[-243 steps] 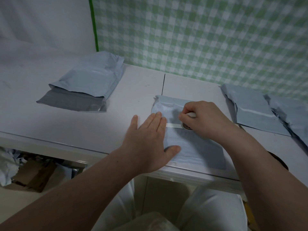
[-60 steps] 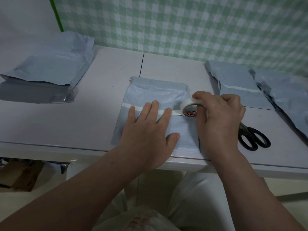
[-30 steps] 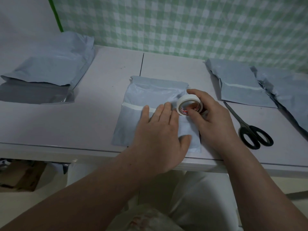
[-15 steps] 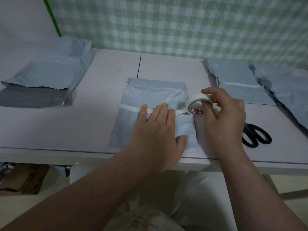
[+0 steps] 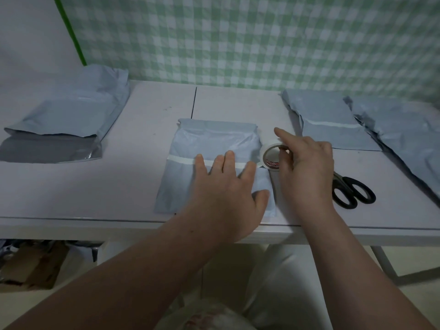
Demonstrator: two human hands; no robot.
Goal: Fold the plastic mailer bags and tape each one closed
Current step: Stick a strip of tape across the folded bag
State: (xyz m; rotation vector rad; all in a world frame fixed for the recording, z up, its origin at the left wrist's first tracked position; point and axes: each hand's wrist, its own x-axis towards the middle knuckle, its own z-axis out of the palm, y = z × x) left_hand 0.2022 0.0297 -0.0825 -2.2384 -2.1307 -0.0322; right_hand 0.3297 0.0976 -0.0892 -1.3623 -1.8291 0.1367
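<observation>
The folded mailer bag lies flat at the near middle of the table, its flap turned down and crossed by a strip of white tape running from its left edge toward the right. The left hand rests on it palm down, fingers straight and spread, pressing over strip and fold. Just beside the bag's right edge the right hand pinches the tape roll on edge, one finger curled into the core, the forefinger extended; the strip appears uncut and continuous with the roll. The likely faults from here are that a pull on the roll lifts the laid strip or drags the light bag sideways if the left hand eases, that slack tape sticks to itself or wrinkles, and that the strip overruns the edge onto the table. The scissors lie partly behind the right wrist, so reaching them probably means freeing one hand. A taped bag lies further right, with more bags beyond it, and a stack of bags with an open grey flap sits at the far left. No bag's contents are visible, though the stack looks puffed. A cardboard box stands under the table; its contents cannot be made out.
</observation>
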